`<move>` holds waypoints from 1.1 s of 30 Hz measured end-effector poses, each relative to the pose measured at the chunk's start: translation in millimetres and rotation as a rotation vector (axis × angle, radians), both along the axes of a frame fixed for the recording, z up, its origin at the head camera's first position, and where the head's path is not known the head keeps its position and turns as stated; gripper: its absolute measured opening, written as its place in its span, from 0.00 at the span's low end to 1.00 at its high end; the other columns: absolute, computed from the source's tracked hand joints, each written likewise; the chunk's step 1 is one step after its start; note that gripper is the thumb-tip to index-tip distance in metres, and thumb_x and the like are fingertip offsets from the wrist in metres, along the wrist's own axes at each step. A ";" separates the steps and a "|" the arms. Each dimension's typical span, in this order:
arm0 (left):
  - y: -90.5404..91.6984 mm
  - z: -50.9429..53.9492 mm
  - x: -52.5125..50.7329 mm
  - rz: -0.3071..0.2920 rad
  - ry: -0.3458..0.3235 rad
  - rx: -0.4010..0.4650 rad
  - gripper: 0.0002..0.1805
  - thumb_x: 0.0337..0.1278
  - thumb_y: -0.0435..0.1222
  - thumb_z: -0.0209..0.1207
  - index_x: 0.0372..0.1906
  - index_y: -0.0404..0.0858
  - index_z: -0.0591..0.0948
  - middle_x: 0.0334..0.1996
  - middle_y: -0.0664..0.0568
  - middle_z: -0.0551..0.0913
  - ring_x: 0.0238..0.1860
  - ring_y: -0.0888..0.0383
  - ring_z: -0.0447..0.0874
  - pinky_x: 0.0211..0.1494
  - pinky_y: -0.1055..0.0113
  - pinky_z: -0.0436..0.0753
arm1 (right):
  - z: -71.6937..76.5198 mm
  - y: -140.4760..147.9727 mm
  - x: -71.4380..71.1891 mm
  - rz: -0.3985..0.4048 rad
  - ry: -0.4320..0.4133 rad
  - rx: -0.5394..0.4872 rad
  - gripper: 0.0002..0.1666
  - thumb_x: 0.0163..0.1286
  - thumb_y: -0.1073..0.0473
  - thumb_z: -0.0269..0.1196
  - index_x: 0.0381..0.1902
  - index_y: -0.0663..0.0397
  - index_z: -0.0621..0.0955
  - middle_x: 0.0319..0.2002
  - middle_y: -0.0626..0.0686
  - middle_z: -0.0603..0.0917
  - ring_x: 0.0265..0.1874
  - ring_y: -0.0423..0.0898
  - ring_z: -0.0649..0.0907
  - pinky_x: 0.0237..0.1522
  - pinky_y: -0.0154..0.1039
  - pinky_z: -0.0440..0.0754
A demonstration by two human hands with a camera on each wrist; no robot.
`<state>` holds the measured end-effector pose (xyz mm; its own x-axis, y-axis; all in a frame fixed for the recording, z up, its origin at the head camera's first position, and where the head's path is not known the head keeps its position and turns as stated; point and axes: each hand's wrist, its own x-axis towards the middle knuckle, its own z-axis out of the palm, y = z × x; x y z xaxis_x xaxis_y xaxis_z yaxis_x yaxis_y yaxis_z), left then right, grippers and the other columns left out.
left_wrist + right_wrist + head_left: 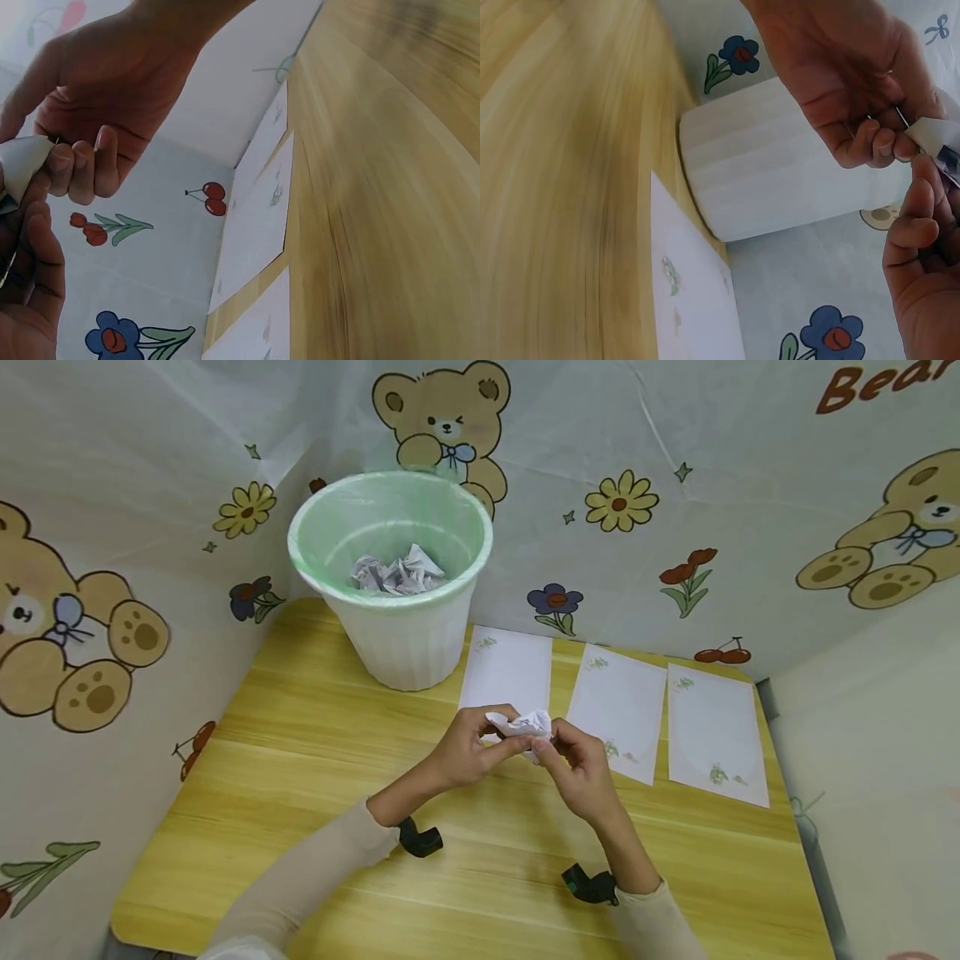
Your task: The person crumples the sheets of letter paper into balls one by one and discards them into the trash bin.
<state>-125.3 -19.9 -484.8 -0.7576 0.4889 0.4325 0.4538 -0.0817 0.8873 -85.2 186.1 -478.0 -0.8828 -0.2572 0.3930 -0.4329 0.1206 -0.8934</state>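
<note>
Pinching a crumpled paper (531,723) with both hands above the worktop (247,777)

A person's left-hand grip (474,753) is clamped on the crumpled paper, fingers and thumb bent about one side. The right-hand grip (583,768) is likewise closed on it, pinching the other side between thumb and fingers. The paper is raised above the wood-grain worktop, nearer its far edge.

Beyond stands an upright white bin (408,643) with a pale green liner (330,531) and crumpled scraps (401,575) inside. To its right, three flat sheets (618,706) with small green prints lie in a row, the leftmost partly hidden by the hands. Black wrist mounts (422,840) show at both sleeves. Behind hangs a backdrop (555,418) printed with bears and flowers.
</note>
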 end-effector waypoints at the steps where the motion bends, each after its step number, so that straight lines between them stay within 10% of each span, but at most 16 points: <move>1: -1.0 -0.7 -0.2 -0.006 -0.002 -0.010 0.05 0.70 0.27 0.68 0.42 0.40 0.86 0.36 0.49 0.88 0.34 0.66 0.81 0.38 0.68 0.87 | -0.4 -0.6 -0.2 0.000 0.008 0.004 0.10 0.76 0.74 0.60 0.34 0.60 0.82 0.29 0.53 0.83 0.27 0.37 0.79 0.29 0.32 0.81; 9: -6.1 -2.5 -2.9 -0.076 -0.066 -0.034 0.02 0.73 0.28 0.66 0.43 0.37 0.87 0.32 0.44 0.88 0.27 0.48 0.86 0.33 0.63 0.89 | -8.2 1.2 -2.7 0.047 -0.010 -0.021 0.15 0.78 0.76 0.56 0.31 0.59 0.80 0.24 0.57 0.79 0.22 0.38 0.75 0.23 0.37 0.77; 13: -6.9 -3.0 -2.4 -0.095 -0.089 -0.031 0.03 0.74 0.28 0.64 0.44 0.34 0.87 0.33 0.41 0.89 0.27 0.58 0.87 0.33 0.51 0.91 | -11.3 1.5 -2.9 0.051 -0.036 -0.042 0.16 0.80 0.75 0.55 0.31 0.59 0.81 0.22 0.57 0.77 0.19 0.43 0.72 0.20 0.36 0.73; 25: -7.6 7.5 -7.8 -0.119 -0.067 -0.123 0.05 0.77 0.34 0.64 0.45 0.35 0.87 0.34 0.44 0.89 0.30 0.58 0.86 0.35 0.68 0.89 | -10.9 4.5 1.3 -0.050 0.044 -0.014 0.20 0.75 0.77 0.58 0.23 0.55 0.78 0.17 0.52 0.75 0.18 0.37 0.72 0.20 0.33 0.71; 33: -12.3 11.1 -8.4 -0.081 -0.071 -0.038 0.02 0.73 0.30 0.66 0.41 0.35 0.87 0.33 0.47 0.87 0.30 0.53 0.85 0.36 0.66 0.89 | -10.2 4.9 2.7 -0.041 0.019 -0.028 0.13 0.77 0.76 0.59 0.32 0.58 0.81 0.24 0.53 0.79 0.24 0.38 0.77 0.26 0.33 0.78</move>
